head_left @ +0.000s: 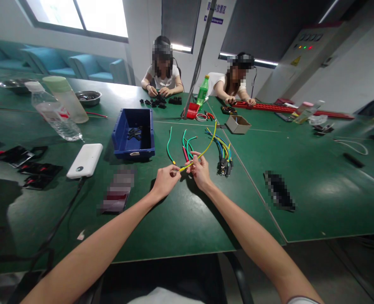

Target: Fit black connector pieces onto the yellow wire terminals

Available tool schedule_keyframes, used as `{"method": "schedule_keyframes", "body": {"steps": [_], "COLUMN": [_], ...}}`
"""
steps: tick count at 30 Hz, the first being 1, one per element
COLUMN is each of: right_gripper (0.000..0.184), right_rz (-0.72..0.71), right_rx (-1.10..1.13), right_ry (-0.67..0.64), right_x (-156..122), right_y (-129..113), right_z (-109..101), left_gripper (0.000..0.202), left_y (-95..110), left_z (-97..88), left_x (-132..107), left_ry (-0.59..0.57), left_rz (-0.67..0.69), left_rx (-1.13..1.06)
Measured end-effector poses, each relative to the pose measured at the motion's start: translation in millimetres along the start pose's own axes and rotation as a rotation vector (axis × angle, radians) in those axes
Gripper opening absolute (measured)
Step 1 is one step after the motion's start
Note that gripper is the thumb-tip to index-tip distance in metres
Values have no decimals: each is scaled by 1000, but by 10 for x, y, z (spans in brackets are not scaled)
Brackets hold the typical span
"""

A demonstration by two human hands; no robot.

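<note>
Pinching the yellow wire (211, 142) near one end, the left grip (167, 181) seemingly anchors it while the right grip (201, 172) holds it farther along, above the surface (187, 223); green wires (168, 145) lie just beyond, apparently for easy reach.

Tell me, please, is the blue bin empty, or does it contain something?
Not empty: several small black pieces lie inside the blue bin.

A green soda bottle (202, 92) stands toward the far edge of the counter (193, 223); a steel bowl (93, 102) sits left of it, teal armchairs (55, 65) beyond that edge. A white power bank (86, 158) lies closer to the near edge.
</note>
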State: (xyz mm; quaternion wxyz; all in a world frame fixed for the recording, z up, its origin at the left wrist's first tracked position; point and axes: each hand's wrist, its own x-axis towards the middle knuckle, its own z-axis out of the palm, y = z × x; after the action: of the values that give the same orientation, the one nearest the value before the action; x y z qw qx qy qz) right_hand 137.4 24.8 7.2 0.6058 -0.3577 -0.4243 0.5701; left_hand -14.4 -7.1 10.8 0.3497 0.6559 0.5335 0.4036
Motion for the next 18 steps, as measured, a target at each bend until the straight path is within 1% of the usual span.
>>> {"method": "schedule_keyframes", "body": {"steps": [6,14,18], "right_gripper": [36,35,42], "right_rz": [-32,-73,-78], "right_rx": [-53,-97,-142], "right_ry": [-2,-26,-22], "right_x": [-28,-73,-66], "right_y": [2,-7,32], "right_z": [30,87,76], "left_gripper": [17,13,13], "left_y": [14,48,33], "left_z": [3,0,9], "left_x": [-6,-45,-50], "left_ry": [31,106,137], "left_rz": [-21,25,37], "left_rx": [40,155,175]}}
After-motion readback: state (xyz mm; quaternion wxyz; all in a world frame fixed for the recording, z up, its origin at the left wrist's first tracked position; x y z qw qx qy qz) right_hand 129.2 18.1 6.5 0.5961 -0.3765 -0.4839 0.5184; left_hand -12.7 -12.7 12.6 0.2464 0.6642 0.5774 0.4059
